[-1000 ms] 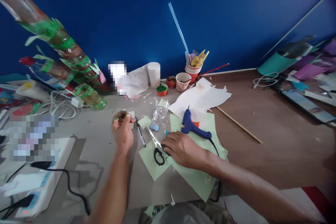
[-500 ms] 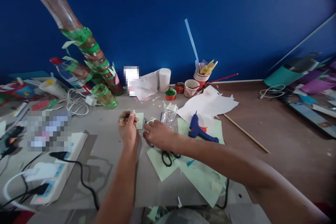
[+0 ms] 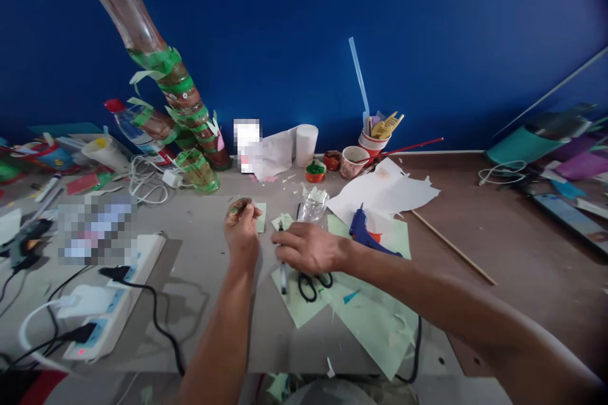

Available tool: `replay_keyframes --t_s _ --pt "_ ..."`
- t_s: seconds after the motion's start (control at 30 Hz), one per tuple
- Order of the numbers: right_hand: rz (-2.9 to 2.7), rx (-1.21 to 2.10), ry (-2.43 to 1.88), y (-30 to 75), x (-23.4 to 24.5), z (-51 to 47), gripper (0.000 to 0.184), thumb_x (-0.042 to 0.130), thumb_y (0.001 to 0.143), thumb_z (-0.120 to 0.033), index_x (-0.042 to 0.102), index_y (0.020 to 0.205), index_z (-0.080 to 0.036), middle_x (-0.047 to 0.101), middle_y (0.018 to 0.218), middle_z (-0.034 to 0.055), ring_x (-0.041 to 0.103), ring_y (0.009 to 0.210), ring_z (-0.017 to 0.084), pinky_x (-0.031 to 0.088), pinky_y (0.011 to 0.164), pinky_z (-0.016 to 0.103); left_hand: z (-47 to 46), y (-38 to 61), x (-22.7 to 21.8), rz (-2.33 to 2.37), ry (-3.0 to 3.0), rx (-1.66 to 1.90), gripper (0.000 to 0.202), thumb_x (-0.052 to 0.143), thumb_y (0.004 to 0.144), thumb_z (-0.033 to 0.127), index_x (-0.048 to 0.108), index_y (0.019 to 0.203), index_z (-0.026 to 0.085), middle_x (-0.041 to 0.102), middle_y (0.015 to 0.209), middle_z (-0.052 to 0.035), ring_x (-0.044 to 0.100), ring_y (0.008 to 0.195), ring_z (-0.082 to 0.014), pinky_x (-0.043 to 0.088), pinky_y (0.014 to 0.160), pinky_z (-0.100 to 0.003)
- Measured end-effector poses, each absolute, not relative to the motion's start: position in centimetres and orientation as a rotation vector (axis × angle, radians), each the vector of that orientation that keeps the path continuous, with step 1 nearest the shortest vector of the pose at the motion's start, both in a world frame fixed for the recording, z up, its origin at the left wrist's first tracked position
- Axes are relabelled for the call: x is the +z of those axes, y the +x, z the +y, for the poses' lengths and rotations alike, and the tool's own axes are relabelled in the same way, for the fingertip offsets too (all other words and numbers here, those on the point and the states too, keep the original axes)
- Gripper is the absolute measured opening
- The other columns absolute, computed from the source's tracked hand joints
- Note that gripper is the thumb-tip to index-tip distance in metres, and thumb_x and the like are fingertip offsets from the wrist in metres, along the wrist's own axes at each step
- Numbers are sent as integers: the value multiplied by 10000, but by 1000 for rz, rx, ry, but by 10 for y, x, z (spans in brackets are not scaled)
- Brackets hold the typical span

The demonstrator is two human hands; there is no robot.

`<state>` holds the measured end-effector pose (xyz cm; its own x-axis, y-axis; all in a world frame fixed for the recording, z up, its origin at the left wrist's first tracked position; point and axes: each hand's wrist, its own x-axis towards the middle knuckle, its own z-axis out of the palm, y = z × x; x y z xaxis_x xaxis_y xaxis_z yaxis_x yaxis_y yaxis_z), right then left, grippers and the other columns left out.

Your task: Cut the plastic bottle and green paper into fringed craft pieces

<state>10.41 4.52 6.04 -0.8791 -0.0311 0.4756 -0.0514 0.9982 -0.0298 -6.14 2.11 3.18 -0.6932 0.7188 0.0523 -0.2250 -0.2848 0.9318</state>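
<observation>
Pen pickup: right hand [image 3: 311, 247] closes on the pen [image 3: 283, 273], left hand [image 3: 242, 231] pinches 1 small painted piece [image 3: 239, 204]. Lifting probably needs firm fingers.

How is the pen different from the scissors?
The pen is gripped in the right hand, while the scissors lie flat on the green paper, not gripped. The pen is one thin straight stick, but the scissors end in two black loops. Both are over the green paper, side by side.
</observation>
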Motion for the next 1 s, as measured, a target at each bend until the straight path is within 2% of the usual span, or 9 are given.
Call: replay_keyframes --t_s 0.07,0.13,0.23,0.33,0.43,0.5,0.6,0.8,1.0 --pt "-2555 116 -39 127 67 36 143 398 847 -145 451 976 -178 551 1045 126 540 875 203 450 755 361 20 -59 30 1379 708 1956 141 641 681 249 571 768 162 575 694 29 530 581 -67 437 647 -226" --pt "-2335 351 -240 151 72 27 180 441 806 -141 428 967 -220 560 948 93 549 905 213 465 731 359 19 -56 29 1378 803 1861 135 636 686 242 588 789 168 582 684 26 533 586 -75 431 645 -227" --pt "-1915 665 -567 181 71 19 176 494 785 -151 406 912 -236 541 828 56 560 764 197 462 656 349 16 -46 28 1363 989 1662 121 622 703 234 605 805 171 590 667 15 538 596 -94 426 641 -235" --pt "-1559 868 -769 203 66 17 73 486 834 -229 415 846 -220 502 752 21 515 602 145 431 552 297 12 -29 29 1331 1132 1431 118 614 712 230 612 819 179 579 627 18 540 586 -115 428 612 -246" --pt "-1364 1005 -878 220 63 18 84 484 855 -286 458 843 -206 483 692 -15 466 509 104 385 488 251 4 -12 32 1299 1253 1241 100 614 714 230 613 806 192 561 606 25 526 545 -117 421 549 -240" --pt "-1311 1075 -908 228 64 20 92 510 837 -285 483 862 -201 483 655 -32 468 497 99 377 485 243 -1 -2 37 1310 1412 1168 70 597 730 214 619 794 199 583 655 7 533 564 -121 430 555 -248" --pt "-1242 1147 -873 237 65 23 101 536 812 -268 494 864 -193 484 630 -44 469 479 91 372 481 237 -8 9 47 1323 1699 1073 97 580 745 170 647 799 216 617 776 -32 575 692 -153 451 643 -280" --pt "-1096 1307 -712 241 55 27 189 583 779 -328 444 787 -202 500 719 -26 466 480 75 376 458 223 -13 29 63 1288 1767 983 112 569 769 170 653 778 243 603 705 -30 552 625 -151 441 592 -281" --pt "-1100 1394 -682 245 49 27 264 597 776 -403 425 766 -204 473 683 -31 444 475 77 368 434 211 -21 50 41 1266 2106 677 148 494 807 137 620 820 214 639 752 -46 594 696 -169 459 634 -287"
